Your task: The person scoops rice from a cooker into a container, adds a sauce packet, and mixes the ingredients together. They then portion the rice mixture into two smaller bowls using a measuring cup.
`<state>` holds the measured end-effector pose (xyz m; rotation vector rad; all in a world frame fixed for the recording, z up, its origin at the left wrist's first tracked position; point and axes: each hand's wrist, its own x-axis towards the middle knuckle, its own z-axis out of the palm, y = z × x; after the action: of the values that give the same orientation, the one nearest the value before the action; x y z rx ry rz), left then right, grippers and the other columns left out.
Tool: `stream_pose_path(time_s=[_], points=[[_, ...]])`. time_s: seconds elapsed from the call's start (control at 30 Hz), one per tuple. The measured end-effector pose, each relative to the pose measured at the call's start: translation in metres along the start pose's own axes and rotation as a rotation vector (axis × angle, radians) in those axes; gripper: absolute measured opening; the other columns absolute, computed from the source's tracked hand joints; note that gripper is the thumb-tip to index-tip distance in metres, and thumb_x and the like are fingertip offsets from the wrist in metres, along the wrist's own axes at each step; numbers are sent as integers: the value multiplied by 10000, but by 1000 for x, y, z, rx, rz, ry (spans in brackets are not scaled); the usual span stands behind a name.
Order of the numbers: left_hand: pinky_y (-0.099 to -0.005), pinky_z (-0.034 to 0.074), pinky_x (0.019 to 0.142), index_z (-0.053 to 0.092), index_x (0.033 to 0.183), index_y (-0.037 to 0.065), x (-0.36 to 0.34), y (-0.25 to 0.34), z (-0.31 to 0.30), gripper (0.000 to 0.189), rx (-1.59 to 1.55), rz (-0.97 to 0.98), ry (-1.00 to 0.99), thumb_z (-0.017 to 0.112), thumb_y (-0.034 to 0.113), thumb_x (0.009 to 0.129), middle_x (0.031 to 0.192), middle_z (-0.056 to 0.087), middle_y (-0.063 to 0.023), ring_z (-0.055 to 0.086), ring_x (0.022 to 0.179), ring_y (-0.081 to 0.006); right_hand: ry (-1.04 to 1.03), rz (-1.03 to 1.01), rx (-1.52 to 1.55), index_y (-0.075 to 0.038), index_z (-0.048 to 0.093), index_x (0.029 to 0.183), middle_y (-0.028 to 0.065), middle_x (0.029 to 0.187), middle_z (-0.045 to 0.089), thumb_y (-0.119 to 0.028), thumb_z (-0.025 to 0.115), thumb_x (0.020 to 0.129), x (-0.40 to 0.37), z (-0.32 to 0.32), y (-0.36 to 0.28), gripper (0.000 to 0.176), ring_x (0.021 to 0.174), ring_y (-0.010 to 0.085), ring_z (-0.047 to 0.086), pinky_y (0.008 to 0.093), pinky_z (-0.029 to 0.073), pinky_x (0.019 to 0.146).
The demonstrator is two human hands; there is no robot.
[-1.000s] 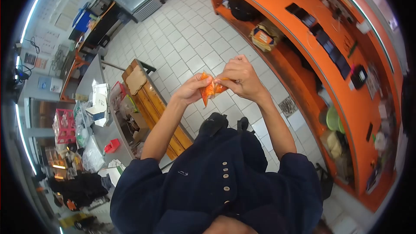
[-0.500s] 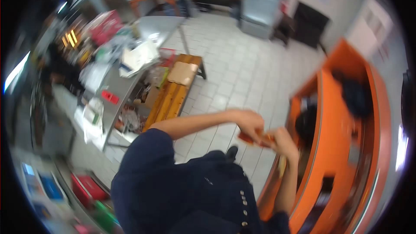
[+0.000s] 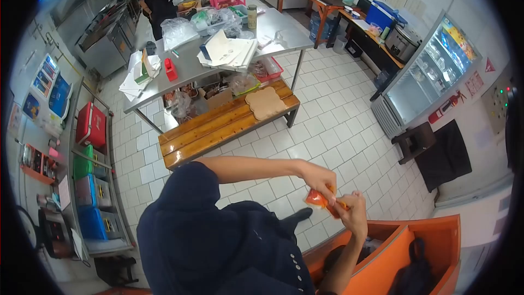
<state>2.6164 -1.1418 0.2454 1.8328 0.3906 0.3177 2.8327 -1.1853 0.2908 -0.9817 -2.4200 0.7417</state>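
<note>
A small plastic packet with orange-red contents is held between my two hands, over the tiled floor. My left hand pinches its upper part, with the filled end hanging to the left. Close beside it, touching or nearly touching, my right hand has its fingers closed on the packet's other end. Just below my hands is an orange counter with open compartments, one of them holding a dark bag.
A wooden bench with a cardboard piece stands ahead, beside a steel table bearing papers and bags. A glass-door fridge is at right, shelves with coloured bins at left. Two people stand far back.
The view has swung to the right and sharpened, and the orange counter now sits lower in the frame. Both hands still hold the packet, now lower in the view.
</note>
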Motion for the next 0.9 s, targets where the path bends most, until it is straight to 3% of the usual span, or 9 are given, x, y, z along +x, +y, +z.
stream_pose_path(time_s=[0.13, 0.23, 0.33, 0.43, 0.63, 0.73, 0.9], points=[[-255, 435, 560, 691, 836, -30, 46, 13, -28, 395, -348, -53, 215, 618, 340, 952, 707, 633, -5, 527, 625, -76, 69, -159, 40, -44, 706, 720, 52, 505, 465, -141, 755, 768, 29, -55, 51, 119, 491, 215, 345, 336, 282, 655], [-251, 446, 599, 687, 872, -25, 87, 12, -51, 373, -525, -74, 298, 622, 334, 951, 769, 649, -21, 551, 681, -72, 131, -212, 72, -88, 716, 706, 23, 501, 481, -143, 756, 765, 51, -98, 83, 89, 471, 209, 364, 351, 288, 673], [-239, 465, 669, 680, 918, -8, 118, 6, -78, 351, -678, -118, 436, 625, 337, 948, 821, 656, -34, 575, 747, -71, 288, -358, -119, -99, 719, 727, 4, 503, 453, -166, 768, 751, 79, -127, 119, 86, 484, 193, 387, 347, 296, 681], [-232, 469, 677, 677, 911, -6, 137, -11, -109, 363, -606, -117, 521, 615, 349, 953, 809, 655, -33, 576, 754, -71, 249, -357, -134, -103, 721, 762, 6, 511, 429, -188, 773, 747, 108, -146, 147, 100, 497, 192, 399, 337, 303, 699], [-257, 423, 615, 669, 894, 13, 145, -3, -185, 345, -142, -304, 459, 574, 333, 979, 726, 594, 12, 493, 683, -68, -125, -405, 210, -75, 706, 811, 56, 622, 602, -184, 734, 809, 203, -167, 210, 112, 589, 214, 553, 333, 436, 650], [-267, 410, 601, 653, 888, 2, 144, -33, -233, 339, 49, -278, 463, 565, 316, 983, 697, 564, 23, 471, 665, -71, -613, -50, 133, -31, 691, 862, 84, 740, 679, -200, 676, 891, 267, -180, 223, 172, 668, 159, 615, 291, 490, 689], [-272, 417, 607, 655, 878, -9, 125, -66, -316, 309, -58, -288, 408, 595, 280, 969, 684, 554, 21, 466, 675, -65, -702, -227, 341, -34, 696, 920, 83, 736, 686, -224, 662, 908, 363, -150, 278, 194, 642, 137, 600, 274, 489, 647]])
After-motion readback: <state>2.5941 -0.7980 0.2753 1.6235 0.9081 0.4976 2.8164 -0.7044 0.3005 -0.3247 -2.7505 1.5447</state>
